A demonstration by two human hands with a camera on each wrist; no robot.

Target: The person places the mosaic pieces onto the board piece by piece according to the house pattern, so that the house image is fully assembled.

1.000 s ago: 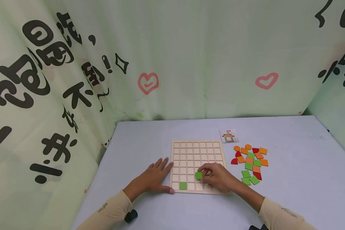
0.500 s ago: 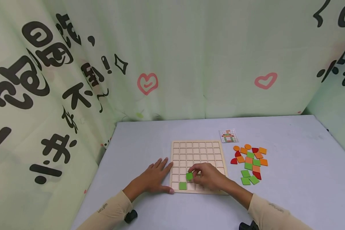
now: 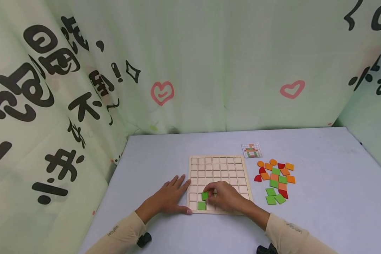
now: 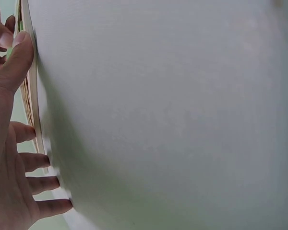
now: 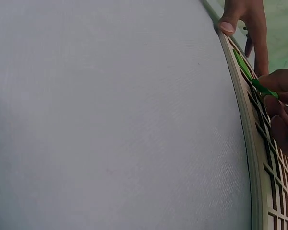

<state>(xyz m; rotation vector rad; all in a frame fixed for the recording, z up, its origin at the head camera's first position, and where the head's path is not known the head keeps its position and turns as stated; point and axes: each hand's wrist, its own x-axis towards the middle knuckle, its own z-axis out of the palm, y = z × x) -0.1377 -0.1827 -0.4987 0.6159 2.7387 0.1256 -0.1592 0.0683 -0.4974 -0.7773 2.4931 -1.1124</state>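
Observation:
A wooden grid board (image 3: 216,170) lies on the table, with one green square tile (image 3: 201,205) set in a cell of its front row. My right hand (image 3: 223,195) pinches a second green square tile (image 3: 204,196) between thumb and fingertips, right over the cell behind the first one. In the right wrist view the pinched tile (image 5: 265,89) is tilted, one edge down at the grid. My left hand (image 3: 171,197) is spread flat at the board's left edge, its thumb (image 4: 20,55) at the front corner and its other fingers straight along the side.
Right of the board lies a loose cluster of orange, red and green tiles (image 3: 274,184), some square, some round or quarter-round. A small pattern card (image 3: 252,150) rests behind them. Printed curtains (image 3: 225,70) stand behind the table (image 3: 158,151) and at its sides.
My right hand has moved left across the board with the pinched green tile, from mid-board to just behind the set tile. My left hand stays in place.

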